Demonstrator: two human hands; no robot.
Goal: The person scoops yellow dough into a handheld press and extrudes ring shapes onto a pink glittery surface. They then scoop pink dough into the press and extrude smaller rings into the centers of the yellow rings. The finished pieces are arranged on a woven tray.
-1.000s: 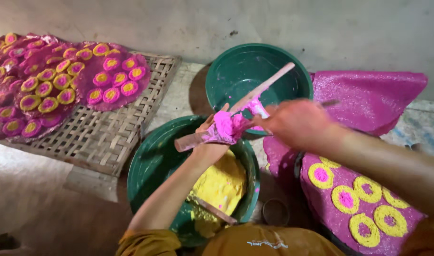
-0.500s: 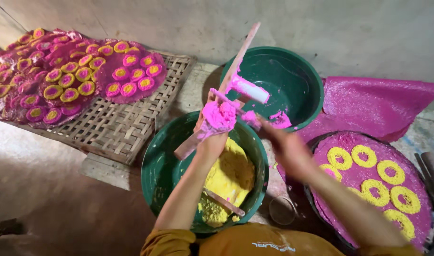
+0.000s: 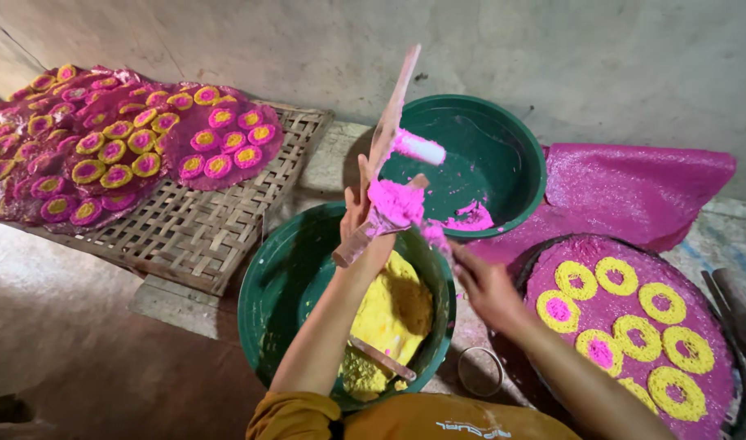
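1. The left hand, in the middle of the frame, is closed around a wooden press, a long hinged pair of sticks that slants from the hand toward the top centre.
2. A lump of pink dough sits on the press just above the fingers, and a short pale pink cylinder sticks out from the press higher up.
3. The right hand, right of centre, has its fingers partly curled and stained pink. It reaches toward the lower edge of the dough; whether it pinches anything cannot be told.
4. Below the left forearm stands a green bowl holding yellow dough, with a small wooden stick lying across the dough.
5. A second green bowl sits in the upper centre-right, behind the press, with smears of pink dough on its near inner wall.
6. At lower right a round tray carries a pink sheet dotted with yellow rings, some with pink centres.
7. A crumpled pink cloth lies at the right, behind that tray and beside the second bowl.
8. At upper left a woven bamboo mat holds round pink sheets covered with many yellow-and-pink discs.
9. A small metal ring lies on the ground between the near bowl and the tray.
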